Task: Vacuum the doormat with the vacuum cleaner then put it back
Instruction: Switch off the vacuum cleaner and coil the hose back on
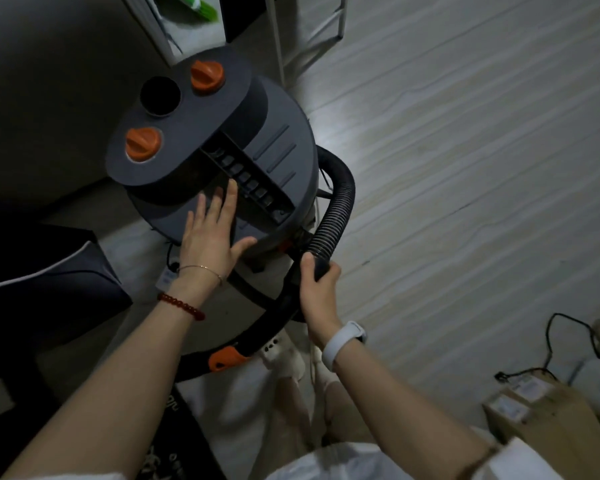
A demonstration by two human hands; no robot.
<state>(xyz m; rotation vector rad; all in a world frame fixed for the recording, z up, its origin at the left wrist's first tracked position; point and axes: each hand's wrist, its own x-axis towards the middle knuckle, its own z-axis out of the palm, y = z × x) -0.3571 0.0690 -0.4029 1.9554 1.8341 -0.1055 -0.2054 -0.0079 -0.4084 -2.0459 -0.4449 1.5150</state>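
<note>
1. Resting flat: left hand [212, 233], fingers straight, on the lid of the vacuum cleaner [222, 150], which stands at centre left.
2. Clamped: right hand [317, 285] around the hose [340, 202] cuff.
3. Doormat: dark patterned edge, near left, likely it.
4. Risk: hose tug tips the canister; power strip [278, 351] and cord [568, 327] underfoot may snag.

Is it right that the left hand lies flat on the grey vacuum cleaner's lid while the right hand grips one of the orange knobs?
Not quite. In the head view the right hand grips the black ribbed hose, not an orange knob; both knobs are untouched. The rest holds: the left hand lies flat, fingers straight, on the grey vacuum cleaner's lid.
</note>
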